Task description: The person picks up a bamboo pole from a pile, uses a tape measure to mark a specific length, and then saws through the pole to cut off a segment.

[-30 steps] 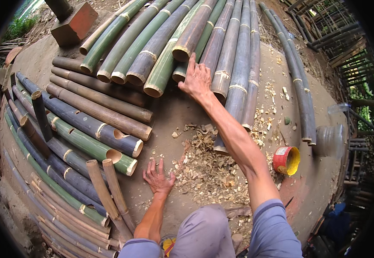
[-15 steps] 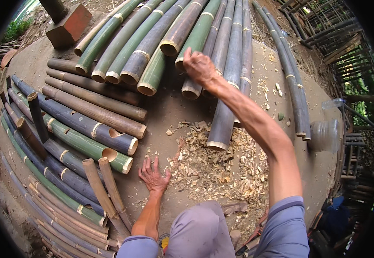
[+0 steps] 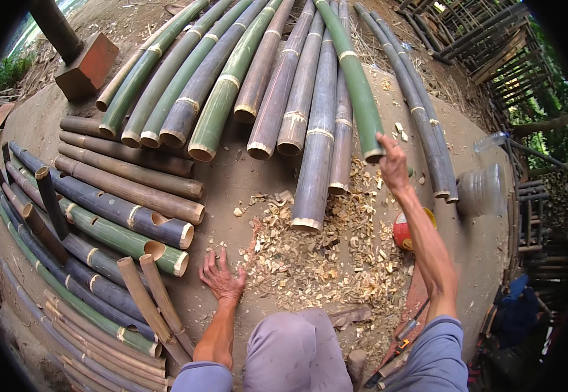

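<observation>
Ground point(image 3: 220, 208), grn pole point(image 3: 358, 85) in R hand point(image 3: 395, 166), fore-aft, near end veering rt

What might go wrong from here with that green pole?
The right hand holds the green pole only at its near end, so the pole could slip or roll.
The right forearm partly covers the red tin in this view and may bump it.
Loose chips beside the left hand could make it slide.
</observation>
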{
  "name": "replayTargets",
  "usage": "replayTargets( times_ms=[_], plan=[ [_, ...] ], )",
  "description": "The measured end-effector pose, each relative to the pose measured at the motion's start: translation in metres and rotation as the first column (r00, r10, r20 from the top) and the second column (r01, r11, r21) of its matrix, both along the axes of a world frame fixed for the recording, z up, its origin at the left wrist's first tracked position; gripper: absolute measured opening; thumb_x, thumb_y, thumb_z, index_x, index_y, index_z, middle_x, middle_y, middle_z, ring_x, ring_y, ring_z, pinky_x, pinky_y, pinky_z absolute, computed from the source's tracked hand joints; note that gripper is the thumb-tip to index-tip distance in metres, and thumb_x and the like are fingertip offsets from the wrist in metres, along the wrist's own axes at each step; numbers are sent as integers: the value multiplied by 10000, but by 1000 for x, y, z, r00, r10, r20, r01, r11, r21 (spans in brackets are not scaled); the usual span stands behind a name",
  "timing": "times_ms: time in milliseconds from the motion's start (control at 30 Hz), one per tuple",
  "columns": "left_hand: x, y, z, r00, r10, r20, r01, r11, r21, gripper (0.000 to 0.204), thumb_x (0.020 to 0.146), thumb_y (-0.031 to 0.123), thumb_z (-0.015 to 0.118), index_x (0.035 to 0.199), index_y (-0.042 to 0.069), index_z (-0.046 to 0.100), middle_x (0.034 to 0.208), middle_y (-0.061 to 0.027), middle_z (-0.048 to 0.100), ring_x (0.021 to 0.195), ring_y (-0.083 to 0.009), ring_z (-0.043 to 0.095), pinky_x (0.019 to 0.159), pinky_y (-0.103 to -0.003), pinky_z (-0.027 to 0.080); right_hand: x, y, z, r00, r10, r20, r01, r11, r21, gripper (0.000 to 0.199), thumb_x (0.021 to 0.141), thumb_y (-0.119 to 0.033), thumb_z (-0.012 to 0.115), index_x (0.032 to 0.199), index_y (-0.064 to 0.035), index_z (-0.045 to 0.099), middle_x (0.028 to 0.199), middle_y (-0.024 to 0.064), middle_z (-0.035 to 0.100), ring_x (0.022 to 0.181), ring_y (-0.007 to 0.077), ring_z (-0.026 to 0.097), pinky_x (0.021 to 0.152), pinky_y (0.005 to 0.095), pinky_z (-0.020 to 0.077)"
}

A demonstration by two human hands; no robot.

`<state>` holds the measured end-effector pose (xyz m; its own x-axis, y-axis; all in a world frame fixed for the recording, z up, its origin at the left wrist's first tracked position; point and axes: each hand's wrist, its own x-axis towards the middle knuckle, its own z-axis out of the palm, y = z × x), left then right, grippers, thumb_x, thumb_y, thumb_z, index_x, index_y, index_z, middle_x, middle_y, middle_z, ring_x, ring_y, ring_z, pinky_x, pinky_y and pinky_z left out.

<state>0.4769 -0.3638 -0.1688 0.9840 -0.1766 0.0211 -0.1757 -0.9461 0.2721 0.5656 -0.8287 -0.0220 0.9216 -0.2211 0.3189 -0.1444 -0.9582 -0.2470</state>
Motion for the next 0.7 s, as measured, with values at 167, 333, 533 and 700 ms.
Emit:
replayTargets(
  times_ms=[167, 333, 533, 700],
  plan=[
    [-3, 4, -4, 1000, 7, 8, -7, 999, 34, 737, 662, 382, 657, 1320, 179, 395, 1352, -111, 345, 1300, -280, 279, 1063, -520, 190, -13, 40, 3, 998, 4, -57, -5, 1000, -7, 510, 800, 88, 461, 1257, -128, 534, 1060, 299, 551, 809, 411, 637, 706, 420, 580],
    [-1, 0, -3, 1000, -7, 5, 7, 1000, 22, 744, 652, 380, 658, 1320, 184, 394, 1349, -113, 344, 1298, -284, 280, 1060, -521, 193, 1, 51, 16, 991, 110, -71, -120, 981, -151, 482, 815, 45, 497, 1255, -144, 548, 1079, 326, 533, 783, 374, 640, 704, 426, 548],
    [-1, 6, -2, 1000, 15, 2, -15, 1000, 21, 748, 656, 377, 654, 1328, 183, 388, 1339, -115, 347, 1297, -287, 274, 1057, -524, 192, 91, 128, 42, 908, 417, 53, -377, 864, -333, 325, 823, -48, 546, 1136, -117, 602, 1044, 247, 560, 758, 246, 609, 651, 334, 524],
    [0, 0, 0, 1000, -17, 0, 17, 1000, -14, 747, 660, 381, 653, 1331, 183, 392, 1336, -115, 348, 1292, -288, 275, 1052, -526, 194, 152, 184, 18, 875, 485, -8, -446, 799, -402, 207, 765, -76, 571, 958, -85, 643, 937, 142, 627, 855, 254, 593, 707, 363, 479]
  ],
)
